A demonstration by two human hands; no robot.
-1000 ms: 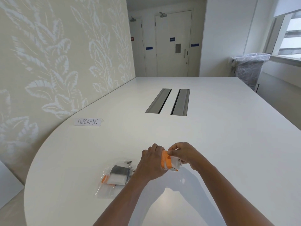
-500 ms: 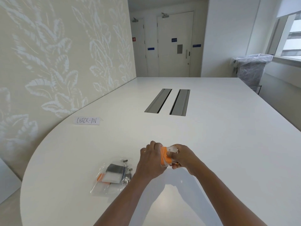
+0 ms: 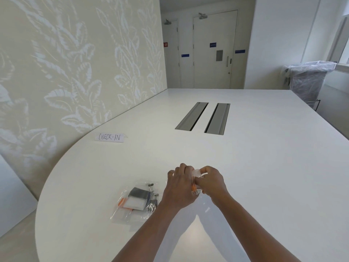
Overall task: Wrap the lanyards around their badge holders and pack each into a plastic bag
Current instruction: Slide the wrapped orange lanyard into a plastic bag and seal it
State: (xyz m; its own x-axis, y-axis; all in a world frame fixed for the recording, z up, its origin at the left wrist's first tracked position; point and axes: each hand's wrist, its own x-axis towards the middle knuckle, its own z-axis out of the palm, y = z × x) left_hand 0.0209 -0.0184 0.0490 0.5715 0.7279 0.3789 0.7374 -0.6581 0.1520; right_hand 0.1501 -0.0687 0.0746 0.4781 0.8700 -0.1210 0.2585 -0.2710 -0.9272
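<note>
Both my hands meet above the near middle of the white table [image 3: 245, 167]. My left hand [image 3: 180, 188] and my right hand [image 3: 212, 181] grip a small clear plastic bag [image 3: 196, 173] between them. Inside the bag sits a badge holder wrapped in an orange lanyard [image 3: 194, 190], mostly hidden by my fingers. To the left of my left hand, clear plastic bags [image 3: 135, 201] lie flat on the table; they hold badge holders, orange and dark lanyards and metal clips.
A paper label reading CHECK-IN [image 3: 109, 137] lies near the patterned wall on the left. Two grey cable slots [image 3: 203, 118] are set into the table's middle. A plastic-covered bin [image 3: 307, 82] stands at the far right by the window.
The orange lanyard bundle has gone deeper into the clear bag, and my right hand has closed over the bag's top. The camera view has shifted slightly.
</note>
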